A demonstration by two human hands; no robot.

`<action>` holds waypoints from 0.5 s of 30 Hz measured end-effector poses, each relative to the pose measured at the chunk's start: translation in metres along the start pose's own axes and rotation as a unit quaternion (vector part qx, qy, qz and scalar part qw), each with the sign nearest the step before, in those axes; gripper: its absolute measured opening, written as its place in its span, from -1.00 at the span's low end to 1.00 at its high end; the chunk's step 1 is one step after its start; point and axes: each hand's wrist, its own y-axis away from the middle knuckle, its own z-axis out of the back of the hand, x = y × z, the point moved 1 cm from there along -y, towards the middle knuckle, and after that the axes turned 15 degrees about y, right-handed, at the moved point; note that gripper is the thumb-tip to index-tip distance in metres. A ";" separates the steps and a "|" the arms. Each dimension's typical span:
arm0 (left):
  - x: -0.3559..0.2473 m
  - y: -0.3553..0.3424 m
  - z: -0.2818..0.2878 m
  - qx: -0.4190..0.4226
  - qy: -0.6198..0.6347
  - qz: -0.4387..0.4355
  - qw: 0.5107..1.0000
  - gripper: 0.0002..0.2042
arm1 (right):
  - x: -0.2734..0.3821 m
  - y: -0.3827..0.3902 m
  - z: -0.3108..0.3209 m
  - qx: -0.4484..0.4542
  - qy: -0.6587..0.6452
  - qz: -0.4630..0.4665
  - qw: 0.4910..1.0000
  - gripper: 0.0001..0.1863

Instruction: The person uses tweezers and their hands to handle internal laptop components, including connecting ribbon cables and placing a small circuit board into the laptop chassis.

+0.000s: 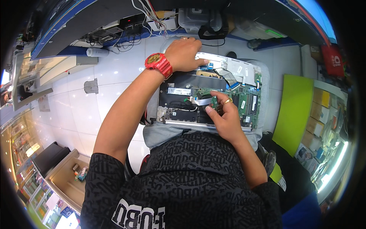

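An opened laptop chassis [177, 81] lies across my lap with its inner parts exposed. My left hand [184, 54] grips its far edge, fingers over the rim and thumb on the inner side near a small blue part. Between thumb and forefinger, my right hand [228, 117] pinches a small green circuit board [214, 102] just above the chassis. A white ribbon cable [202, 102] runs leftward from that board. The main green circuit board [244, 101] sits at the right of the chassis. Farther up, a bent flat cable [228, 78] crosses toward it.
Beyond the laptop, loose cables [127, 44] and a clear plastic box [200, 19] are by the counter. An open drawer [70, 173] stands at my lower left. To the right are a lime-green panel [291, 110] and a glass display case [324, 133].
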 end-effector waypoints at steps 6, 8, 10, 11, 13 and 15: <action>-0.018 0.002 -0.013 0.015 0.059 0.012 0.998 -0.49 | 0.009 0.009 -0.002 0.025 0.037 0.035 0.998 -0.38; -0.024 0.018 -0.009 -0.005 0.095 -0.007 0.995 -0.50 | -0.002 0.004 -0.005 -0.015 -0.017 0.032 0.999 -0.38; -0.027 0.036 -0.003 -0.017 0.125 -0.040 0.991 -0.48 | -0.005 -0.001 -0.004 -0.029 -0.088 0.003 0.996 -0.40; -0.030 0.048 -0.002 0.002 0.146 -0.064 0.987 -0.48 | -0.005 -0.002 -0.002 -0.021 -0.134 -0.022 0.991 -0.42; -0.039 0.075 0.000 0.038 0.188 -0.112 0.975 -0.46 | 0.005 -0.002 0.004 0.012 -0.214 -0.047 0.976 -0.51; -0.057 0.098 0.000 0.084 0.215 -0.108 0.967 -0.45 | 0.000 -0.003 0.004 0.031 -0.220 -0.049 0.974 -0.53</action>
